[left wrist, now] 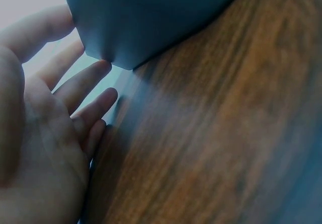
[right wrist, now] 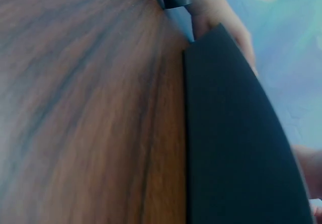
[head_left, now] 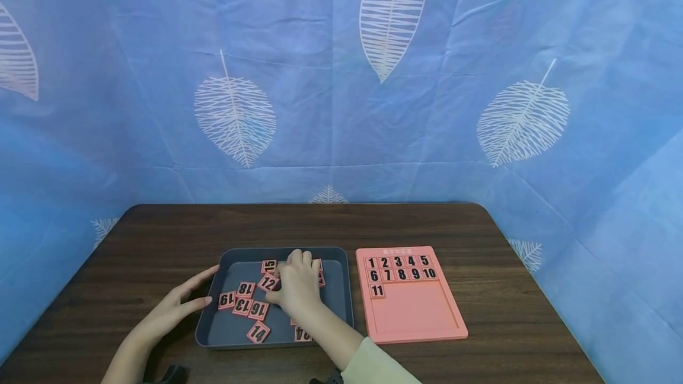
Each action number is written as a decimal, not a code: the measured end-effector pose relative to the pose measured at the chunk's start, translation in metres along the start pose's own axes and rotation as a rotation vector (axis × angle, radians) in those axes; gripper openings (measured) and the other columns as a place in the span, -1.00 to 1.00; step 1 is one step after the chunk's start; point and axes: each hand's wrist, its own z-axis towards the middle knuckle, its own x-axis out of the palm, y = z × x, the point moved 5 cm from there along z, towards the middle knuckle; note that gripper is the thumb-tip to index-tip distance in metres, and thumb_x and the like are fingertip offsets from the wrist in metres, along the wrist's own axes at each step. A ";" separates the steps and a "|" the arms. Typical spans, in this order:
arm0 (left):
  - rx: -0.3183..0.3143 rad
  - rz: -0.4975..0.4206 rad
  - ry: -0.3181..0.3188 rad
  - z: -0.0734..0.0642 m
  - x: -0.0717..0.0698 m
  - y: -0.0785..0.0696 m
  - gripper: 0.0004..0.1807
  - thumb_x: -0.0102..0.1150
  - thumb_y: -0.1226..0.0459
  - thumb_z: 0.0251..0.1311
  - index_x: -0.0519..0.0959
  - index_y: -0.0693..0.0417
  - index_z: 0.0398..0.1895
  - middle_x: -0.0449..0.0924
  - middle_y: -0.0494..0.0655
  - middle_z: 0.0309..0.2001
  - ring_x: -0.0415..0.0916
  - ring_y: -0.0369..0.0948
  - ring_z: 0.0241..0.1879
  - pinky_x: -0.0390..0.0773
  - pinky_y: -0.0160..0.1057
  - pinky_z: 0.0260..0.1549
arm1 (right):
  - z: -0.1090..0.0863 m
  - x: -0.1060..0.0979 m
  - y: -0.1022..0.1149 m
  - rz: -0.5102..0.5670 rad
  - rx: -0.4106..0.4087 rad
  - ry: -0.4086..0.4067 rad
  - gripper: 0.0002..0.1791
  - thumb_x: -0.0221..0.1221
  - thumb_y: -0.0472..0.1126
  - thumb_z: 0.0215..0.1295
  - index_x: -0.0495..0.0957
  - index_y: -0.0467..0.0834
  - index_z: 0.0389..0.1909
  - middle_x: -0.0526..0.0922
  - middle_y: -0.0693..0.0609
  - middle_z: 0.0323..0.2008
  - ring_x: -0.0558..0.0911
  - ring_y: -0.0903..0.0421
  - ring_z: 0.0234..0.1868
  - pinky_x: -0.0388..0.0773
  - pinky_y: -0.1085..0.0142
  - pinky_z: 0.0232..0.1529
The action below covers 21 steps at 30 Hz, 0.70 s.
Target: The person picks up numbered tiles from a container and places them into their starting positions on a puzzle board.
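Observation:
A dark grey tray [head_left: 208, 328] on the table holds several pink number tiles. My left hand [head_left: 165, 313] rests against the tray's left wall, thumb and fingers extended; its fingertips meet the grey wall in the left wrist view. Inside the tray, my right hand [head_left: 300, 286] reaches down among the tiles, thumb and index finger beside the tile 12 [head_left: 268, 282]. Whether it pinches that tile is unclear. Tile 15 [head_left: 269, 266] lies just behind, tile 16 [head_left: 258, 310] in front. Tile 24 [head_left: 303, 335] and some tiles farther right are partly covered by the hand and forearm.
Right of the tray lies a pink number board [head_left: 416, 319], with tiles 1 to 11 set in order from its upper left. Tiles 18 [head_left: 245, 289], 19 [head_left: 226, 300], 13 [head_left: 242, 306] and 14 [head_left: 258, 332] lie in the tray's left part. A blue curtain hangs behind the table.

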 end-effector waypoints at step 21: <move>0.052 0.004 0.025 -0.001 0.000 -0.003 -0.34 -0.01 0.27 0.40 0.04 0.10 0.50 -0.11 0.29 0.46 -0.18 0.32 0.37 0.18 0.36 0.10 | -0.029 -0.062 -0.042 0.120 -0.320 -0.009 -0.76 0.40 0.09 -0.01 0.69 0.13 -0.31 0.22 0.18 -0.24 0.16 0.14 -0.18 0.06 0.18 -0.17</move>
